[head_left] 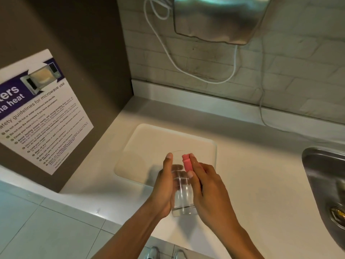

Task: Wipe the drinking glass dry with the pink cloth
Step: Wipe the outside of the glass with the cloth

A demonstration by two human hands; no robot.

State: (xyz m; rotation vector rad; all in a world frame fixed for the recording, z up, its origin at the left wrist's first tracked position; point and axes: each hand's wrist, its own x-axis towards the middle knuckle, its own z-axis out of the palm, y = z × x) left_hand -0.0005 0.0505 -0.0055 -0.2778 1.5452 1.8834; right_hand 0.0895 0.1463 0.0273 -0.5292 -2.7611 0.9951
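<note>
A clear drinking glass is held above the white counter, its mouth tilted away from me. My left hand grips its left side, thumb up near the rim. My right hand pinches a folded pink cloth between thumb and fingers and presses it against the glass's right side near the rim. Only a small strip of the cloth shows; the rest is hidden by my fingers.
A white cutting board lies on the counter beneath the hands. A steel sink is at the right. A brown panel with a microwave safety poster stands at the left. A steel dispenser and white cable hang on the tiled wall.
</note>
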